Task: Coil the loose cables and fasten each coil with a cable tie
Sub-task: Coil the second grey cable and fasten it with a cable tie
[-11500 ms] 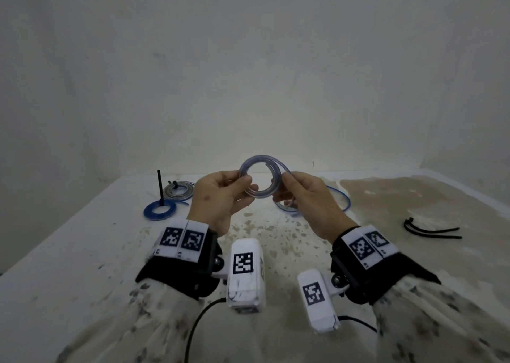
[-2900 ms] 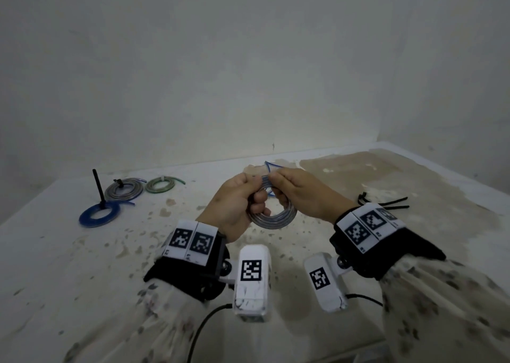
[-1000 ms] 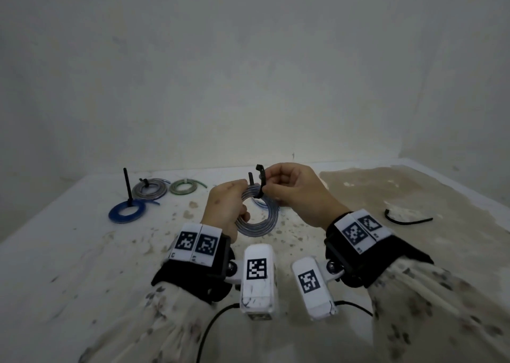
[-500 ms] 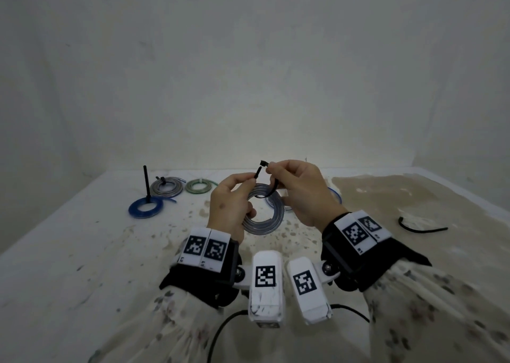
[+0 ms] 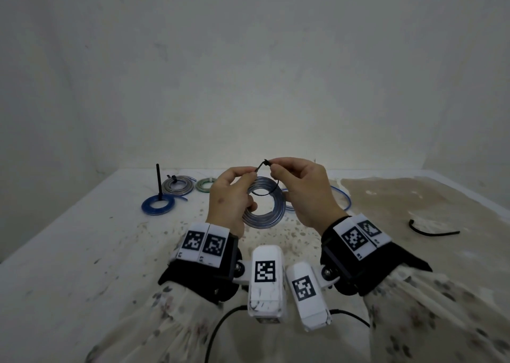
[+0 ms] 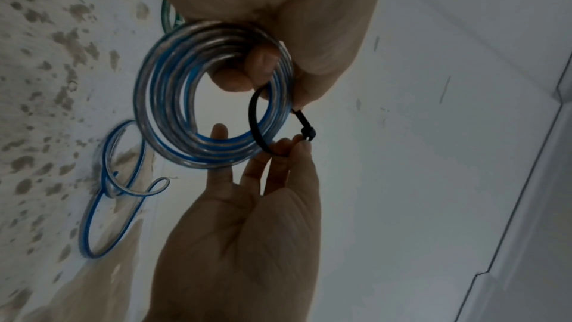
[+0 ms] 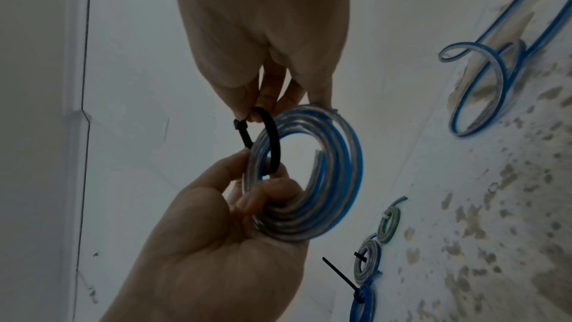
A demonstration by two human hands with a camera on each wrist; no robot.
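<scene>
A coil of clear cable with a blue stripe (image 5: pixel 265 210) (image 6: pixel 173 107) (image 7: pixel 334 180) is held up over the table. My left hand (image 5: pixel 249 176) (image 6: pixel 272 77) grips the coil with a finger through its hole, and its thumb and forefinger pinch the tail of a black cable tie (image 5: pixel 265 191) (image 6: pixel 254 121) (image 7: pixel 274 141). The tie loops loosely round one side of the coil. My right hand (image 5: pixel 271 166) (image 7: pixel 247 116) pinches the tie's head just above the coil, where the tail meets it.
Left at the back lie a blue coil (image 5: pixel 157 205) with an upright tie tail, a grey tied coil (image 5: pixel 178 187) and a green coil (image 5: pixel 205 184). A loose blue-striped cable (image 5: pixel 340 197) lies behind my hands. One spare black tie (image 5: pixel 433 231) lies right. Walls close the table's back.
The tie's two ends stood apart over the coil a second ago; now they meet in a closed loop. My left thumb and forefinger have taken the tail. Both hands rose slightly.
</scene>
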